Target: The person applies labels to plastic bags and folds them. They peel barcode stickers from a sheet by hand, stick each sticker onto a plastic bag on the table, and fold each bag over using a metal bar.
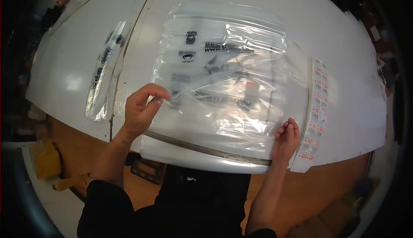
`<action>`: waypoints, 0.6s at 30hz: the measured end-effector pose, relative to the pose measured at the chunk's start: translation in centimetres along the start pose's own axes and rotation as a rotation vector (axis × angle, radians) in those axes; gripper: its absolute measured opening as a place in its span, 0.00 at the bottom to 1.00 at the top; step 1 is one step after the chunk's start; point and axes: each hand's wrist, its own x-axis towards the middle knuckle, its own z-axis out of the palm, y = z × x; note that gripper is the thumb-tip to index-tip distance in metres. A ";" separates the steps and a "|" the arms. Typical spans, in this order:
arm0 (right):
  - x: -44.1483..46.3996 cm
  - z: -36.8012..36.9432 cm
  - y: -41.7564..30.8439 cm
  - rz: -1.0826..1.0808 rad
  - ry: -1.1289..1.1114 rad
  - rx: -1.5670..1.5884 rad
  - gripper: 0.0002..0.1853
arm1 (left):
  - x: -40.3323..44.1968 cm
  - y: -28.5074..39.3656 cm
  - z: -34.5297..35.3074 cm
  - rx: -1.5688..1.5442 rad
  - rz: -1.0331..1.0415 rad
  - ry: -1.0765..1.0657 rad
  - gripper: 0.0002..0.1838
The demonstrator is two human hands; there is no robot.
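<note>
A stack of clear plastic bags with black printed lettering lies on the white table in front of me. My left hand is raised at the stack's left edge, thumb and forefinger pinched on a clear plastic bag, whose film pulls up toward the fingers. At the lower right of the stack is my right hand, palm turned up and fingers curled together; whether film is between them is too small to tell. Just right of that hand lies a strip of printed labels with small red marks.
A folded printed plastic bag lies at the left on the white table. Seams run across the tabletop. Below the left edge are a yellow object and a dark crate-like frame.
</note>
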 end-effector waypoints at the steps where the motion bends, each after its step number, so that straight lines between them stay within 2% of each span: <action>1: 0.2 -0.3 -0.3 0.007 -0.007 0.068 0.14 | -1.7 -0.5 0.2 0.009 -0.004 0.010 0.12; 2: 0.4 -0.9 -0.7 0.071 -0.044 0.172 0.17 | -3.2 -1.0 0.5 0.016 -0.009 0.020 0.12; 5: 1.1 -1.8 -1.6 -0.008 -0.155 -0.022 0.20 | -6.8 -2.2 1.3 0.056 -0.048 0.102 0.11; 6: 0.4 -0.6 -3.2 0.091 -0.078 -0.050 0.23 | -7.8 -2.8 1.0 0.070 -0.057 0.094 0.10; 10: -0.1 0.8 -4.2 -0.246 -0.074 -0.765 0.27 | -9.4 -1.9 0.8 -0.118 -0.112 0.188 0.08; 13: -2.6 1.6 -5.0 -0.353 -0.208 -1.029 0.28 | -10.0 -0.9 1.3 -0.144 -0.087 0.199 0.06; 14: -3.8 1.5 -5.1 -0.392 -0.306 -1.013 0.32 | -10.3 -0.8 1.6 -0.165 -0.071 0.210 0.05; 16: -6.8 1.5 -4.4 -0.652 -0.473 -1.192 0.37 | -11.2 -0.7 2.3 -0.228 -0.107 0.244 0.05; 18: -9.7 2.5 -3.4 -0.740 -0.615 -1.224 0.42 | -11.9 -0.4 2.8 -0.273 -0.137 0.269 0.07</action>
